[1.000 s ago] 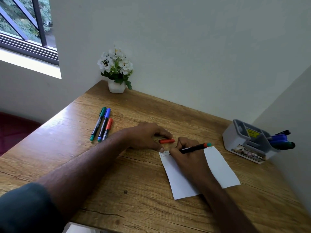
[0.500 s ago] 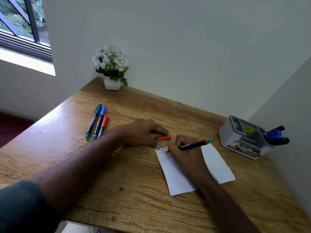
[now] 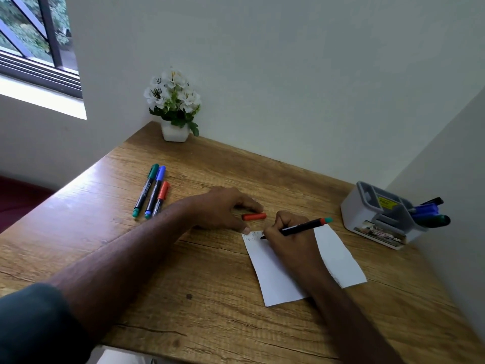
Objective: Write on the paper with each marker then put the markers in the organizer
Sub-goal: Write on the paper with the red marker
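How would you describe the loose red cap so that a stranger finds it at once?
Start at the white paper on the wooden desk. Just beyond its far-left corner lies the red cap, beside the left hand. Unlike the markers, it is a short stub.

White paper: flat, centre-right of frame, faint writing at top-left corner. Black marker: uncapped, tilted, tip on paper. Red cap: lying just above paper. Three capped markers: side by side, centre-left. Grey-white organizer: right edge, markers inside.
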Demonstrator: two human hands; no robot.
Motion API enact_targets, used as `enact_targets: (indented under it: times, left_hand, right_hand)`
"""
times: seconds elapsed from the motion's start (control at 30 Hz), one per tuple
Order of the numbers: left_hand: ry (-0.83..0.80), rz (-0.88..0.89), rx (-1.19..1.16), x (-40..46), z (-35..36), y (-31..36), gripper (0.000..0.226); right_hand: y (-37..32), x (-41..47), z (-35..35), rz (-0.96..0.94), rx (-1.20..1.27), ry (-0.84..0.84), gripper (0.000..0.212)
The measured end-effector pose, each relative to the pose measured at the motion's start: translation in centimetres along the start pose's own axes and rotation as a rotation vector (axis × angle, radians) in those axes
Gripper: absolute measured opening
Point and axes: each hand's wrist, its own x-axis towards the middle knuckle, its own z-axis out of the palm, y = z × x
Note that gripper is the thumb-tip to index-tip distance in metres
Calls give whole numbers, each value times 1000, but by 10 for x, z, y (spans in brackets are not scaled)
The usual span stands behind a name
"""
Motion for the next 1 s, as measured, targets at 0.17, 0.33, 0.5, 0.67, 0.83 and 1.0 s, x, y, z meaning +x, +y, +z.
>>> enact_targets:
  times: [0.17, 0.33, 0.5, 0.67, 0.83, 1.0]
  left_hand:
    - [-4, 4, 4, 1, 0, -2, 64]
    - [-1, 13, 26, 1, 0, -2, 64]
    - [4, 15, 20, 0, 0, 0, 64]
    - [119, 34, 24, -1, 1, 0, 52]
    - [297, -5, 164, 1, 5, 4, 31]
    - [304, 5, 207, 4, 9, 2, 17]
  right_hand:
    - [0, 0, -1, 10, 32, 21, 31]
    - [-2, 0, 0, 8, 33, 5, 27]
    - [-2, 2, 1, 15, 21, -1, 33]
    - [-2, 2, -6, 62, 158, 48, 23]
    - [-2, 2, -14, 38, 292, 52, 27]
    - [-4, 1, -23, -15, 433, 132, 16]
